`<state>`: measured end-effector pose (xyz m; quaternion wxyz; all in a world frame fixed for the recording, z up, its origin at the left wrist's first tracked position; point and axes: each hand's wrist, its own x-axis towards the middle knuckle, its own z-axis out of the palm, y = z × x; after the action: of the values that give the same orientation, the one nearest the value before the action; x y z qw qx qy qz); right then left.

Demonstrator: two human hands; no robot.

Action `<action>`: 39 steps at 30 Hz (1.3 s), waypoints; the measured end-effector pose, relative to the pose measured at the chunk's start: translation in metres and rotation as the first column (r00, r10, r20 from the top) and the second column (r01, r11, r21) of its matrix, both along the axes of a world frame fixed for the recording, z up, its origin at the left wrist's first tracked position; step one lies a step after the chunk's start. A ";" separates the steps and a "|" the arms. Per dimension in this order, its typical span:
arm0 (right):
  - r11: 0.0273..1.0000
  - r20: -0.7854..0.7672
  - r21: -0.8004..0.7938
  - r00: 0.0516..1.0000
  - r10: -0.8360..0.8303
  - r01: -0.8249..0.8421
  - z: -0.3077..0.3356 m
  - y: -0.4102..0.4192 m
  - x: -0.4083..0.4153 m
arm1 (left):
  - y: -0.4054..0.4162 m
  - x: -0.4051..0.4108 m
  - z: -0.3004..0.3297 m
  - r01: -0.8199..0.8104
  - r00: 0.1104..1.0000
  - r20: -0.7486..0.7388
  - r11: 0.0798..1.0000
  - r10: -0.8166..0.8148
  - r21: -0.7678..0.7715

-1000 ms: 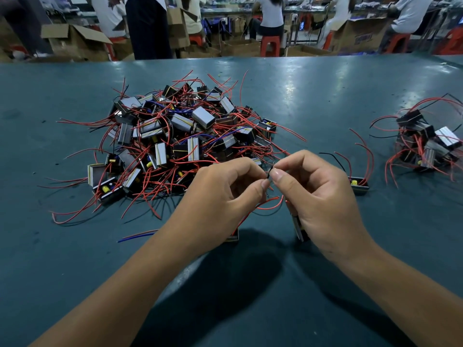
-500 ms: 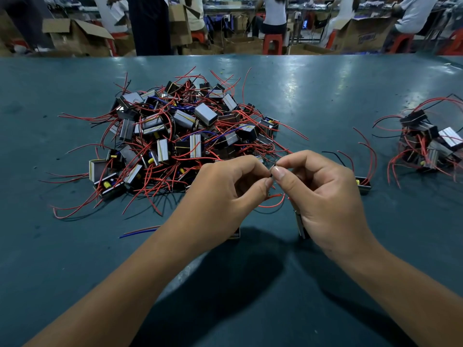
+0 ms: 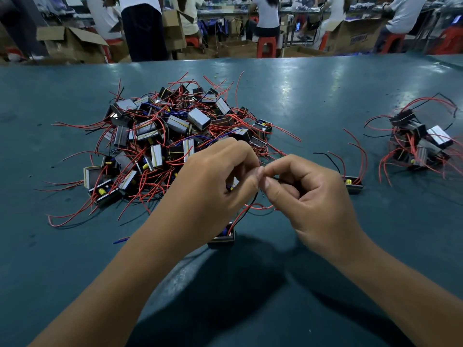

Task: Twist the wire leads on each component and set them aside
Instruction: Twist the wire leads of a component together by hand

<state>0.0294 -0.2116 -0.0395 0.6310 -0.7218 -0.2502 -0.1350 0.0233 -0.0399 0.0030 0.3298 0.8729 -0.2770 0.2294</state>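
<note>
Red and black thin wire leads [image 3: 254, 207] at frame centre are pinched by left hand [image 3: 213, 181] and right hand [image 3: 313, 196]; their small black boxy component [image 3: 221, 237] dangles below; over-twisting could snap strands

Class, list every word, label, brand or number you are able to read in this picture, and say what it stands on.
None can be read.
Cardboard box behind the table: blue print, too blurred to read.
Components in the big pile and the small pile: no legible markings.
</note>
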 end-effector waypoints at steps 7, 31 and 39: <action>0.978 0.146 -0.183 0.987 -0.072 0.098 0.004 -0.002 -0.002 | 0.001 -0.006 0.006 -0.039 0.976 -0.216 0.999 0.033 -0.024; 0.978 -0.018 -0.156 0.990 0.140 -0.141 0.007 -0.011 -0.001 | 0.030 0.018 -0.007 0.281 0.955 -0.102 0.960 -0.280 -0.007; 0.970 0.096 -0.236 0.991 0.088 -0.063 0.007 -0.010 -0.002 | 0.027 0.012 -0.004 0.250 0.968 0.003 0.961 -0.252 0.119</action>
<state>0.0276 -0.2220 -0.0328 0.5326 -0.7725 -0.3247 -0.1189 0.0350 -0.0129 -0.0013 0.3014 0.8466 -0.4015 0.1768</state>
